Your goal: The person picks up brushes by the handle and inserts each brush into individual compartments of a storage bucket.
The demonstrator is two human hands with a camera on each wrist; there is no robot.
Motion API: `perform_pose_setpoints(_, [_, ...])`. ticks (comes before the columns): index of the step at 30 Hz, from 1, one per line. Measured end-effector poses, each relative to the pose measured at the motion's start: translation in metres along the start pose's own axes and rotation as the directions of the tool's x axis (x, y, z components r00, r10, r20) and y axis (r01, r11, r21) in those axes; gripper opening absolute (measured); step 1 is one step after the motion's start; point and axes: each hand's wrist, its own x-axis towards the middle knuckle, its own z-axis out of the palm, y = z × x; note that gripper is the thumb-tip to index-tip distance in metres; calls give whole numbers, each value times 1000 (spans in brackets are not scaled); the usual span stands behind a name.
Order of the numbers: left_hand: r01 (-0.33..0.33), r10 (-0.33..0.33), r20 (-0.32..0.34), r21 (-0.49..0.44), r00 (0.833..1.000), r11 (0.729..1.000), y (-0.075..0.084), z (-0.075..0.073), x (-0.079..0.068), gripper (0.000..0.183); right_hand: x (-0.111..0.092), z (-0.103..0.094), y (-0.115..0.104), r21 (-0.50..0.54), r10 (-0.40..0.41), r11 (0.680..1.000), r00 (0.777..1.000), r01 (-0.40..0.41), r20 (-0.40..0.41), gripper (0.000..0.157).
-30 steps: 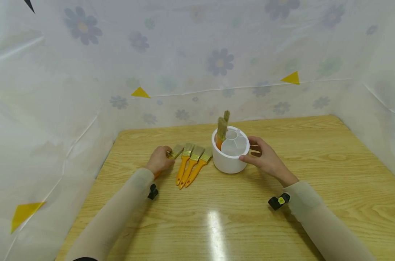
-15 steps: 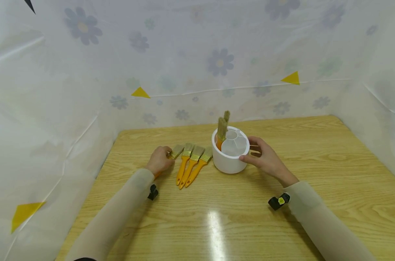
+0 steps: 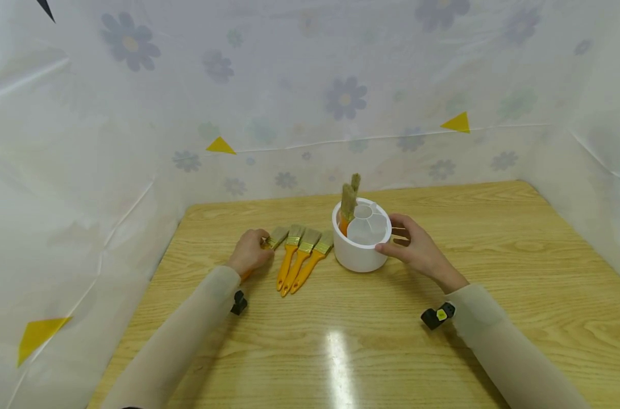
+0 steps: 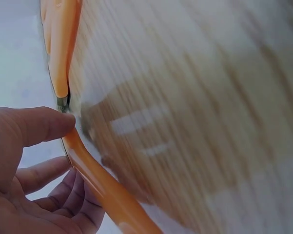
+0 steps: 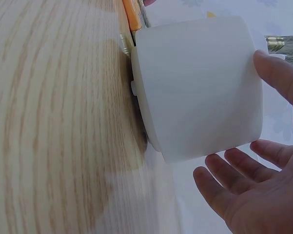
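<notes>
Three flat orange-handled paintbrushes (image 3: 296, 270) lie fanned on wood-grain counter (image 3: 494, 238), just left of white round divided container (image 3: 361, 257). I see left hand (image 3: 250, 250) pinching another orange-handled paintbrush (image 3: 277, 237) near metal band. Right hand (image 3: 419, 247) holds container by rim and side; inside, two bristles-up paintbrushes (image 3: 348, 201) stand.

- I am at an indoor, screened work booth; which kind of building holds it, I cannot tell.
- Pale, shiny sheets (image 3: 289, 74) close my wood-grained table (image 3: 391, 341) at left, right and far side.
- Soft flowers (image 3: 346, 97) and yellow triangles (image 3: 220, 145) show on them.
- I wear black wrist cameras (image 3: 435, 316), as in a recording place.
</notes>
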Motion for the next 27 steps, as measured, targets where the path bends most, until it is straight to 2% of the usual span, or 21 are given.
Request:
perform_pose_setpoints(5, [13, -13, -3, -30, 1000, 999, 3, -2, -3, 49, 0, 0, 0, -1, 0, 1000, 1000, 0, 0, 78])
perform_pose_setpoints(27, [-48, 46, -45, -42, 998, 998, 14, -5, -12, 47, 0, -1, -2, 7, -8, 1000, 1000, 8, 5, 79])
